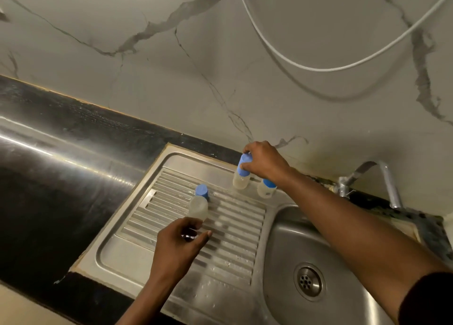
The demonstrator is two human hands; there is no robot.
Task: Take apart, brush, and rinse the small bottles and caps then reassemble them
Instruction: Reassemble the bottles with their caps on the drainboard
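Three small clear bottles with blue caps are on the steel drainboard [137, 258]. My right hand [263, 161] grips the blue cap of the back bottle [241, 181], which stands upright near the wall. A second bottle [264, 191] stands just to its right, its cap partly hidden under my right wrist. The front bottle [199, 207] is tilted toward me on the ridges, cap at the far end. My left hand [181, 246] hovers just below its base with the thumb and fingers loosely curved and holding nothing. Whether a fingertip touches the bottle is unclear.
The sink basin [282, 251] with its drain [307, 281] lies at the lower right, and a metal tap [389, 185] stands behind it. A white cable [318, 68] hangs against the marble wall. Dark countertop [36, 202] extends to the left.
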